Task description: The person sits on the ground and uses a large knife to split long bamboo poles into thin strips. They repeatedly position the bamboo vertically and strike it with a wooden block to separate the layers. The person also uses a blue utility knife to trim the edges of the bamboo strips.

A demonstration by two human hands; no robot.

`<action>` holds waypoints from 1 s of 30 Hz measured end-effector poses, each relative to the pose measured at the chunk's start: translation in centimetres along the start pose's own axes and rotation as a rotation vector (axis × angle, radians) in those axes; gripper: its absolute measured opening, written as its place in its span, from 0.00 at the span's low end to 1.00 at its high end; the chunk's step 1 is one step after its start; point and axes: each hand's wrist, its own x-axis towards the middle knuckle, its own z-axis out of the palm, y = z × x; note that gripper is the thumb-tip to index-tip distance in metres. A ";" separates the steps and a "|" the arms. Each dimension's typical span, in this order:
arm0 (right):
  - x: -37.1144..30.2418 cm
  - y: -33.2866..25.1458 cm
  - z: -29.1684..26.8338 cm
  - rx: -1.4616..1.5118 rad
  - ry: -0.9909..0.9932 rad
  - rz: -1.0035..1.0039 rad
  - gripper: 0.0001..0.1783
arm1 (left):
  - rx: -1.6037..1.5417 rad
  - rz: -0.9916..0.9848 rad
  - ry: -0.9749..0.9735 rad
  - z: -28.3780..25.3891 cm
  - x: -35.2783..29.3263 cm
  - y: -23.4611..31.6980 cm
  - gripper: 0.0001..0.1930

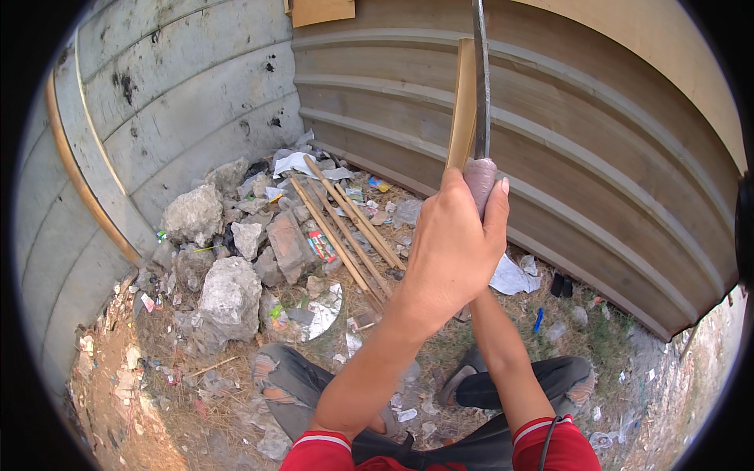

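Note:
My left hand (448, 243) is raised in front of me, its back toward me and its fingers closed. Between its thumb and knuckles sits the purplish wrapped handle (480, 182) of a long knife. The narrow dark blade (483, 86) points upward, seen nearly edge-on. Close beside the blade on its left stands a split bamboo strip (462, 102), its lower end passing behind my left hand. My right forearm (501, 353) reaches up behind the left wrist. The right hand is hidden there, so its grip, and which hand bears the strip, cannot be made out.
Several bamboo poles (338, 235) lie on the littered ground beyond my knees. Left of them are rough concrete chunks (230, 298) and a broken mirror piece (323, 312). A ribbed metal sheet (605, 173) rises behind the knife; a grey panel wall (188, 86) stands left.

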 end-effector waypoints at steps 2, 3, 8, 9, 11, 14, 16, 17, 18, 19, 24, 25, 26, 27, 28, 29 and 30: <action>-0.5 -0.7 -1.0 0.018 -0.013 0.037 0.31 | 0.020 -0.020 -0.011 1.1 -0.1 0.4 0.24; -0.9 -1.3 -1.6 0.023 -0.017 0.060 0.32 | 0.001 -0.040 -0.026 1.5 -0.2 1.1 0.24; -1.1 -3.7 -0.8 0.105 -0.061 0.079 0.40 | -0.011 -0.013 0.007 2.3 -0.4 1.7 0.23; -1.5 -2.5 -2.0 0.101 -0.050 0.089 0.41 | -0.063 -0.032 -0.026 2.5 -0.3 1.7 0.23; -1.6 -0.7 -3.2 0.125 -0.043 0.076 0.45 | -0.137 -0.075 -0.085 1.8 0.1 1.3 0.24; -1.4 1.4 -2.0 0.194 -0.047 0.075 0.50 | -0.189 -0.110 -0.100 -1.0 0.9 0.5 0.24; -1.8 2.1 -0.6 0.224 -0.004 0.233 0.53 | -0.177 -0.171 -0.067 -3.3 1.1 0.7 0.23; -2.5 2.5 -0.5 0.195 0.069 0.392 0.51 | -0.153 -0.219 -0.045 -4.0 1.2 0.4 0.22; -3.8 3.9 -1.7 0.143 0.162 0.554 0.50 | -0.175 -0.233 -0.019 -4.2 1.4 -0.1 0.22; -5.4 6.8 -1.9 0.062 0.175 0.602 0.48 | -0.196 -0.247 0.007 -4.3 1.7 -0.5 0.21; -13.4 16.9 -0.1 -0.287 0.102 0.862 0.44 | -0.267 -0.295 0.116 -4.6 2.6 -1.6 0.22; -14.5 17.6 0.6 -0.269 0.073 0.916 0.45 | -0.269 -0.309 0.145 -4.7 2.5 -1.4 0.21; -15.5 18.5 1.0 -0.284 0.028 0.960 0.47 | -0.271 -0.312 0.151 -4.9 2.5 -1.4 0.21; -16.6 19.4 1.0 -0.299 -0.010 1.010 0.50 | -0.277 -0.316 0.148 -4.8 2.5 -1.4 0.21; -17.4 20.3 1.2 -0.312 -0.048 1.060 0.53 | -0.284 -0.320 0.144 -4.6 2.6 -1.4 0.20; -17.6 20.5 2.6 -0.275 -0.048 1.058 0.53 | -0.257 -0.343 0.187 -4.8 2.5 -1.3 0.22; -17.9 20.7 3.3 -0.240 -0.030 1.065 0.54 | -0.251 -0.353 0.213 -4.7 2.5 -1.2 0.22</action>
